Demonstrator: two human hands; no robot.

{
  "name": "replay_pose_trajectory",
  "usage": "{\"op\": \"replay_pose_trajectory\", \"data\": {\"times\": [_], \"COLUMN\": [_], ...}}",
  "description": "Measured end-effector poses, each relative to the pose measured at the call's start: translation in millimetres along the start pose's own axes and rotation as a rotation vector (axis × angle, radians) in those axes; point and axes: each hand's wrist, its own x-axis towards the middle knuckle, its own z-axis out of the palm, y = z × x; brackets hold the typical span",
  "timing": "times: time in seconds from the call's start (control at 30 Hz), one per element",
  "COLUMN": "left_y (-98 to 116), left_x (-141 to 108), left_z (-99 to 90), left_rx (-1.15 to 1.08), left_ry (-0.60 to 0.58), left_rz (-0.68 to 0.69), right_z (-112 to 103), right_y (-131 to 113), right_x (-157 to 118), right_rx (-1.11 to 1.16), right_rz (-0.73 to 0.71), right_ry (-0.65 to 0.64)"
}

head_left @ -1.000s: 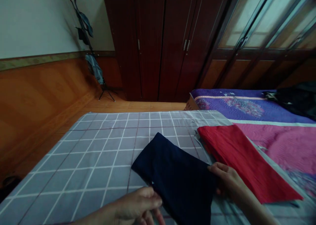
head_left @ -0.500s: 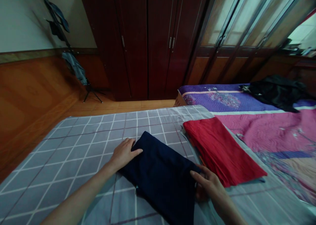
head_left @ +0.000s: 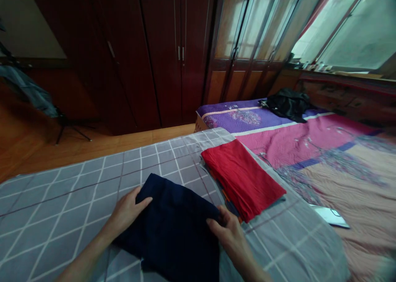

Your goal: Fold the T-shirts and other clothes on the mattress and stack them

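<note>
One folded dk navy cloth [head_left: 177,228], plain, w/ uneven edge

Showed, across the rear, a dark red wardrobe [head_left: 163,34] with slim metal handles [head_left: 183,53] and, adjoining at right, a glazed cabinet [head_left: 229,28]. Included, at far left, a splay-legged stand [head_left: 63,118] draped with a blue-gray cloth [head_left: 32,90]. Presented, at right, a floral purple-and-pink bedspread [head_left: 275,139] bearing a rumpled black garment [head_left: 287,104] and a pale, flat, phone-like object [head_left: 331,216]; beyond, included small, indistinct items [head_left: 320,66] below a window [head_left: 359,34].
</note>
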Motion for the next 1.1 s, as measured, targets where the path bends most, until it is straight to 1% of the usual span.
{"op": "replay_pose_trajectory", "data": {"times": [0.1,0.23,0.33,0.37,0.43,0.5,0.57,0.63,0.7,0.8,0.9,0.97,1.0,1.03,1.1], "left_y": [-3.0,4.5,18.5,24.2,37.4,54.4,76.5,104.4,137.0,190.3,240.3,266.2,275.7,282.3,286.2], "left_x": [2.2,0.3,-5.4,-6.7,-6.6,-1.8,6.9,17.7,28.4,43.6,64.8,86.4,99.2,112.5,137.7], "left_z": [0.4,-1.7,-3.5,-3.8,-4.0,-4.0,-4.0,-4.5,-5.4,-6.7,-1.9,10.0,19.5,31.3,60.3], "left_rx": [-0.210,-0.551,-0.710,-0.746,-0.795,-0.823,-0.846,-0.866,-0.872,-0.834,-0.788,-0.737,-0.690,-0.628,-0.437], "left_ry": [-0.040,-0.179,-0.321,-0.350,-0.359,-0.340,-0.334,-0.343,-0.361,-0.381,-0.416,-0.450,-0.452,-0.444,-0.368], "left_rz": [-0.092,-0.220,-0.279,-0.299,-0.334,-0.338,-0.304,-0.233,-0.138,0.020,0.151,0.216,0.251,0.285,0.355], "right_z": [2.4,0.8,-4.7,-7.5,-14.5,-23.9,-36.1,-51.6,-69.8,-98.7,-125.8,-141.7,-148.7,-154.8,-163.5], "right_y": [2.9,1.3,-6.2,-9.7,-17.7,-26.2,-34.8,-44.1,-55.1,-75.9,-93.2,-93.4,-88.5,-80.1,-55.5], "right_x": [-1.9,-1.2,-3.0,-4.3,-7.6,-11.4,-15.2,-18.7,-22.6,-28.8,-29.7,-22.5,-16.2,-8.6,8.2], "right_rx": [0.147,0.176,0.257,0.288,0.346,0.393,0.413,0.418,0.413,0.441,0.510,0.562,0.590,0.614,0.629], "right_rz": [0.034,0.040,0.036,0.038,0.047,0.048,0.033,0.000,-0.036,-0.091,-0.157,-0.188,-0.192,-0.183,-0.120], "right_ry": [-0.081,-0.079,-0.058,-0.054,-0.046,-0.020,0.018,0.058,0.111,0.226,0.324,0.358,0.374,0.397,0.459]}}
